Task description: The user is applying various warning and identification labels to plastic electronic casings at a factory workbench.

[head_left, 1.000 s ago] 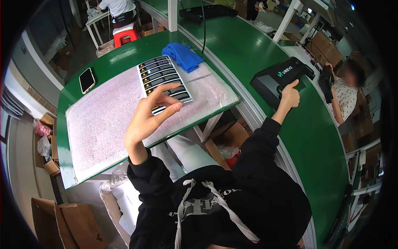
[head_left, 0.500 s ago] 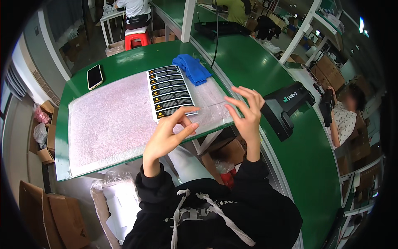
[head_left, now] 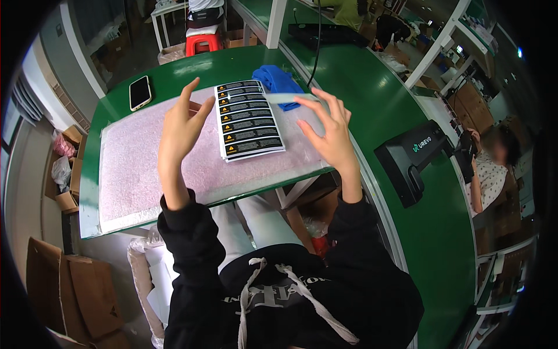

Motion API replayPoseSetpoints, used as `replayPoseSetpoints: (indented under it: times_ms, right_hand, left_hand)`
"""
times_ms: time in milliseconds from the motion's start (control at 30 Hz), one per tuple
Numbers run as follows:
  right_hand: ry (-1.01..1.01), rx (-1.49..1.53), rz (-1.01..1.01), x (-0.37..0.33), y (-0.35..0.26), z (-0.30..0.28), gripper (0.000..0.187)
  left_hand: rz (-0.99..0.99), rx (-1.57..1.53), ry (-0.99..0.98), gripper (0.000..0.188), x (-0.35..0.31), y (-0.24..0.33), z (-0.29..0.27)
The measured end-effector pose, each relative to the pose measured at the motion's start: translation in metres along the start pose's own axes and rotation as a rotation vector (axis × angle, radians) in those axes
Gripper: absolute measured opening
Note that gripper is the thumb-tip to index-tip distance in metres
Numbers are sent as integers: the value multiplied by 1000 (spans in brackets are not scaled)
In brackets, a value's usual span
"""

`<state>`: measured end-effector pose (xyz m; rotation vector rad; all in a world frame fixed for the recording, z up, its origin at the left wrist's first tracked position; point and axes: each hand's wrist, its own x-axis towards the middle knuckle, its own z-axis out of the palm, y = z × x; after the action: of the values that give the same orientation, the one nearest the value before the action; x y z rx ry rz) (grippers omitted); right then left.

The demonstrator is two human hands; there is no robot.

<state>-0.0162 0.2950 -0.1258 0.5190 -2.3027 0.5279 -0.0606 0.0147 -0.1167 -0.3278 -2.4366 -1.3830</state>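
My right hand is raised over the right part of the pink bubble-wrap mat. A thin, pale, translucent strip is at its fingertips and extends leftward over a blue cloth. Its thumb stands apart from the strip; the exact grip is hard to see. My left hand is empty above the mat, thumb and forefinger apart, left of the label sheets. The stack of label sheets, printed with black bands and orange warning triangles, lies on the mat between my hands.
The mat covers much of the green table. A phone lies at the far left. To the right, a black machine part rests on the green conveyor, with another person beyond. Cardboard boxes stand at lower left.
My left hand has moved left, away from the label sheets, and opened wider. My right hand has moved up and slightly left, the strip now plainly visible by its fingers. The view has shifted slightly.
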Motion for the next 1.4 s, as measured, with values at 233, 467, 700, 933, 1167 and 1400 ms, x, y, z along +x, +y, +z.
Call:
replayPoseSetpoints:
  times_ms: [233, 467, 700, 933, 1167, 1400]
  right_hand:
    - [-234, 73, 10, 90, 4, 65, 66]
    - [-473, 132, 36, 135, -21, 87, 78]
    - [-788, 106, 110, 155, -26, 109, 101]
    - [-766, 174, 44, 165, 7, 122, 110]
    - [-775, 243, 113, 167, 16, 116, 114]
    - [-795, 284, 129, 169, 24, 116, 119]
  left_hand:
    - [-404, 281, -583, 52, 60, -81, 36]
    - [-404, 13, -289, 29, 45, -90, 17]
    - [-436, -479, -90, 16, 45, -89, 28]
    - [-372, -21, -13, 13, 42, -65, 35]
    - [-408, -233, 13, 13, 47, -79, 36]
    - [-222, 215, 94, 15, 47, -86, 40]
